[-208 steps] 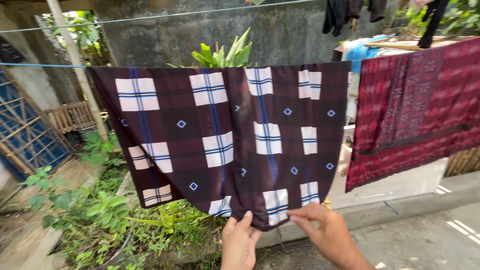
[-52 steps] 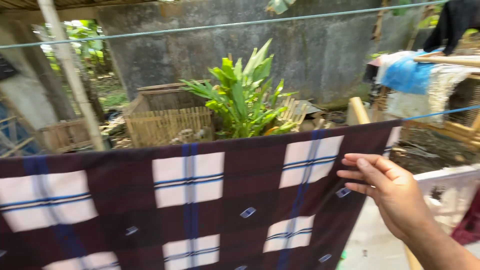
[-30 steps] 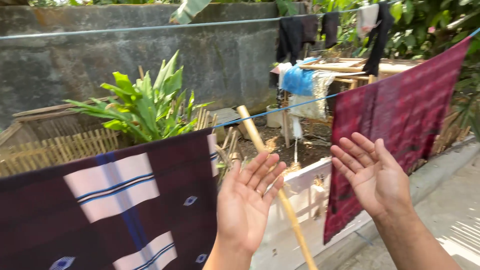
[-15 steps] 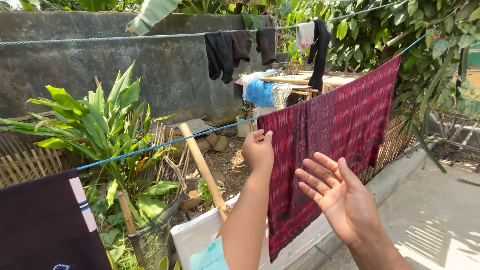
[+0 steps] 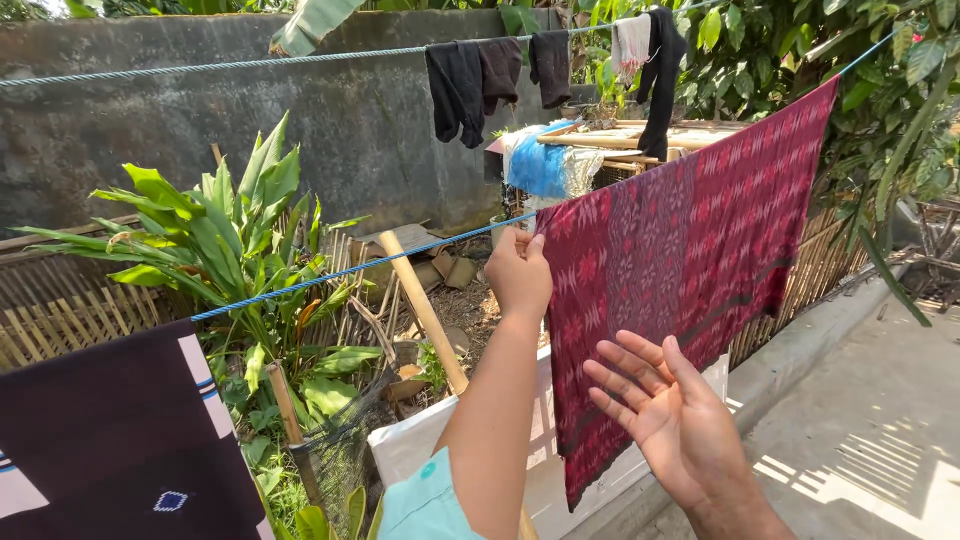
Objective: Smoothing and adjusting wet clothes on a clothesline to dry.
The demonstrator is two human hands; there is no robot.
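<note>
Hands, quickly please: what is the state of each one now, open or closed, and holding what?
Left hand: closed, gripping the top corner of the red patterned cloth at the blue clothesline.
Right hand: open, fingers spread, holding nothing, beside the cloth.

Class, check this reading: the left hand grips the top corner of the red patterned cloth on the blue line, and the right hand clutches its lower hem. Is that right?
Not quite. In the head view the right hand is open, palm up, in front of the red patterned cloth, gripping nothing. The left hand does grip its top corner at the blue line.

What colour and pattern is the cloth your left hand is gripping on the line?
Dark red cloth with a woven diamond-like motif and darker bands, gripped by the left hand; seen in the head view.
</note>
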